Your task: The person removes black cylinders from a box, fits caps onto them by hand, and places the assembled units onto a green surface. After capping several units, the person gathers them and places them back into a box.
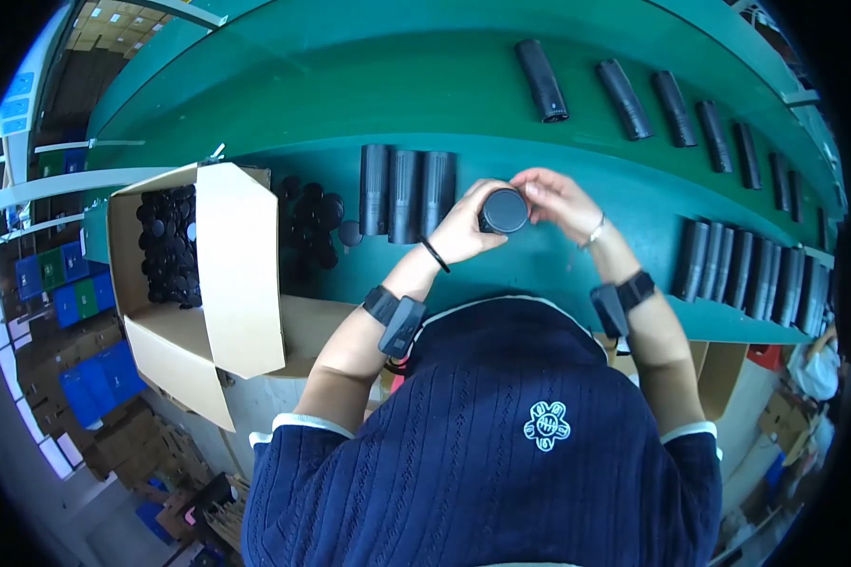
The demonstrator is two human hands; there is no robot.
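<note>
My left hand (461, 227) is wrapped round a black cylinder (504, 212), whose round end faces up. Close against the cylinder's right side, my right hand (560, 200) has its fingers bent and drawn together; whatever may be between the fingertips is hidden. To the left of my left hand, three ribbed black cylinders (405, 197) lie side by side on the green table (539, 274). Beyond them is a loose pile of round black caps (312, 222), with a single cap (350, 233) nearest the cylinders.
An open cardboard box (241, 269) at the left holds many black caps (168, 246). Several black cylinders (624, 99) are spaced along the raised green surface at the far right. A row of more cylinders (742, 269) sits near the table's right end.
</note>
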